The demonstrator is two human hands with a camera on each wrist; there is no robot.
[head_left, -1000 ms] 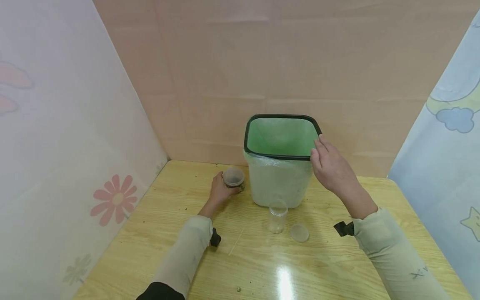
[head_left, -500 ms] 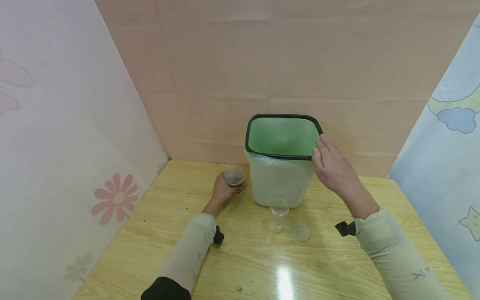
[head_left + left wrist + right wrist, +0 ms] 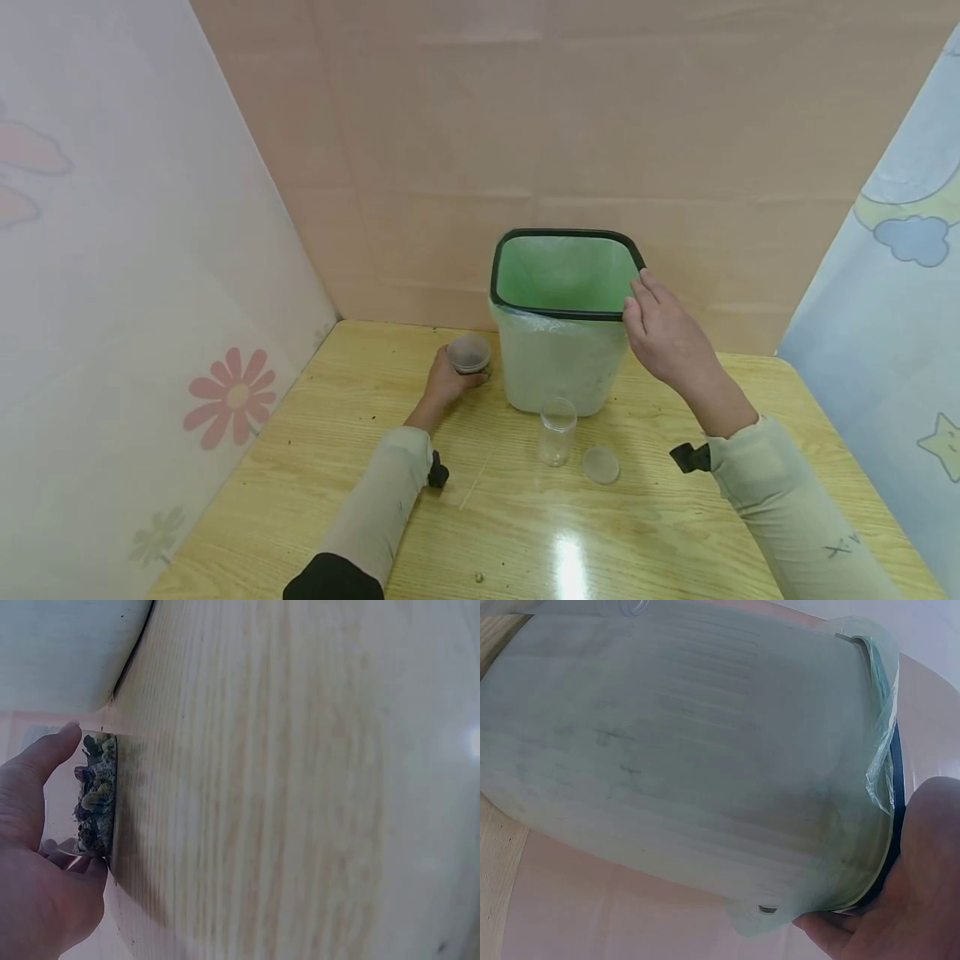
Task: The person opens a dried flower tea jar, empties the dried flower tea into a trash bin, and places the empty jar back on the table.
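Observation:
My left hand [image 3: 444, 383] grips a clear plastic cup [image 3: 468, 353] that stands on the table just left of the bin. Thumb and fingers wrap its sides, and in the left wrist view a layer of dark, lumpy dried bits [image 3: 96, 796] shows at its bottom. My right hand [image 3: 666, 335] rests against the right side of the bin's black rim [image 3: 558, 315], fingers straight along it. The pale waste bin [image 3: 562, 367] is upright, its mouth lined with a thin green bag [image 3: 566, 271].
In front of the bin stands another clear plastic cup [image 3: 557, 435], with a round translucent lid [image 3: 600, 464] lying beside it. A thin pale stick [image 3: 475, 482] and small crumbs lie on the wooden table [image 3: 345, 392]. Walls close in at the back and both sides.

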